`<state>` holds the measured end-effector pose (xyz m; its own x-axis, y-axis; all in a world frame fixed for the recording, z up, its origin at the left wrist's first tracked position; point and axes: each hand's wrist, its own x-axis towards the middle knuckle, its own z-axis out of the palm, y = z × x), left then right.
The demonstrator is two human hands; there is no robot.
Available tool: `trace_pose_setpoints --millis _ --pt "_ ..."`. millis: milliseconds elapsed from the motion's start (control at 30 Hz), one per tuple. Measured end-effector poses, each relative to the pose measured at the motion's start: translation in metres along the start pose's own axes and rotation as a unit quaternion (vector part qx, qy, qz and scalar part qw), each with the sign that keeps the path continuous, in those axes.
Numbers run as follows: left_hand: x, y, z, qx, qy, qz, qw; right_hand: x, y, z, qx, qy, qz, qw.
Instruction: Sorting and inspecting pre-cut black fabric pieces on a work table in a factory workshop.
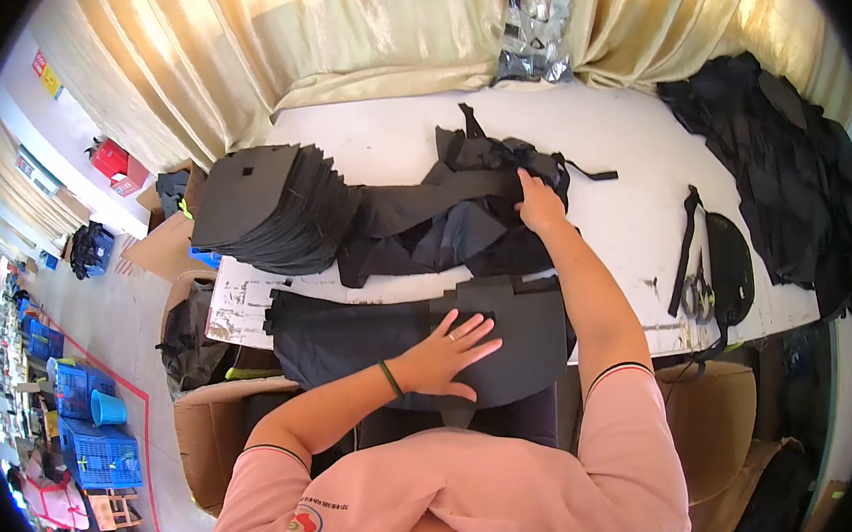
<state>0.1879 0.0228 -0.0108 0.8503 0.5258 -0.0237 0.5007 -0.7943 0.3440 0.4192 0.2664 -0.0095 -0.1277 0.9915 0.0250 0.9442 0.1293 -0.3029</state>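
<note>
- Under the left hand (441, 358): a dark grey panel (532, 343), flat, its lower edge rounded; it lies over a long black fabric piece (341, 328) that runs out leftward past the wrist.
- Left hand itself: palm down, fingers spread and pointing right, thumb set apart toward the body. Green band (390, 379) on the wrist, ring on a finger.
- Beyond the left hand, further out on the desk (627, 150): the right hand (541, 202), on the near right part of a crumpled black fabric heap (432, 220). Index finger reaches forward, thumb toward the left; cannot tell whether it pinches the cloth or only rests on it.
- Just right of the right hand: a loose black strap end (594, 173) sticking out of the heap.
- Left of the right hand, past the heap: a thick stack of dark grey panels (251, 205), edges slightly fanned, touching the heap.
- Right of the right hand and nearer the body: scissors (697, 297), beside a black strap (685, 246) and a rounded black piece (731, 267).
- Far right of both hands: a large pile of black fabric (789, 177).
- Ahead of the right hand, at the desk's far edge: a clear plastic bag (536, 32) against pale curtains (377, 30).
</note>
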Motion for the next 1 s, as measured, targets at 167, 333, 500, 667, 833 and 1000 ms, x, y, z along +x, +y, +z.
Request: trace_pose_setpoints --millis 167,333,500,667,833,1000 --pt "0.003 0.001 -0.006 -0.051 0.011 0.005 0.999 0.007 0.001 -0.01 0.004 0.101 -0.06 0.993" --pt "0.012 -0.033 -0.065 -0.142 0.33 -0.039 0.933 -0.029 -0.037 -0.069 0.06 0.229 -0.212 0.948" --pt "0.056 -0.042 -0.157 0.049 0.473 -0.087 0.875 -0.084 -0.104 -0.138 0.075 0.223 -0.423 0.875" --pt "0.064 -0.058 -0.175 -0.086 0.516 -0.129 0.843 -0.122 -0.126 -0.142 0.083 0.299 -0.382 0.87" --pt "0.054 -0.04 -0.18 -0.119 0.548 -0.094 0.823 -0.147 -0.128 -0.125 0.146 0.316 -0.222 0.911" --pt "0.044 -0.029 -0.174 -0.184 0.542 -0.1 0.814 -0.152 -0.14 -0.127 0.23 0.313 -0.193 0.901"
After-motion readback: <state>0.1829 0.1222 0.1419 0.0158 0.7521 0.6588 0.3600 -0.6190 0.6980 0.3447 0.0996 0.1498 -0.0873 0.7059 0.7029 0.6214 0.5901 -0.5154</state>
